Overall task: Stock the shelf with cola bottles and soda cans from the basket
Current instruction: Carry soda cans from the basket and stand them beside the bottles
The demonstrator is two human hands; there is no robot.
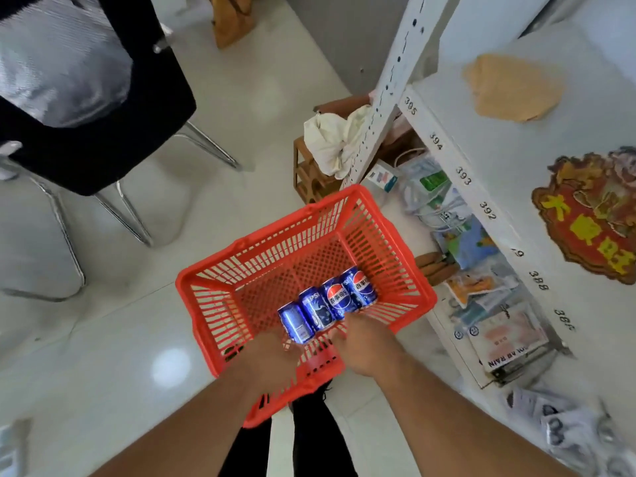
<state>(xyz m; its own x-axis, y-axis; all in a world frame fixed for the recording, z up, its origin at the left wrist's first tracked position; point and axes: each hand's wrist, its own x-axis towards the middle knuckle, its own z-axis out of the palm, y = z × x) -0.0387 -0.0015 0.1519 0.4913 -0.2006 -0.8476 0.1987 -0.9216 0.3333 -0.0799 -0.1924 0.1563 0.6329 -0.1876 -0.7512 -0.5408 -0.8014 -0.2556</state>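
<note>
Two bare forearms reach down from the near edge into a red plastic basket (385,232) standing on the pale tiled floor (103,339). At the basket's near end lie four blue soda cans (327,304) on their sides, side by side in a row that touches can to can. Resting at the near end of the leftmost can is the left hand (272,356), and the right hand (364,342) sits at the near ends of the two cans on the right. Both sets of fingers point down into the basket and are hidden behind the hands and cans, so I cannot tell whether they are spread or closed on anything. Just right of the basket stands a white shelf (509,160) with numbered stickers along its front edge; a red and gold decoration (592,215) lies on its top board, and packets and papers crowd the level below. Farther left on the floor is a black chair (86,98) with chrome legs.
</note>
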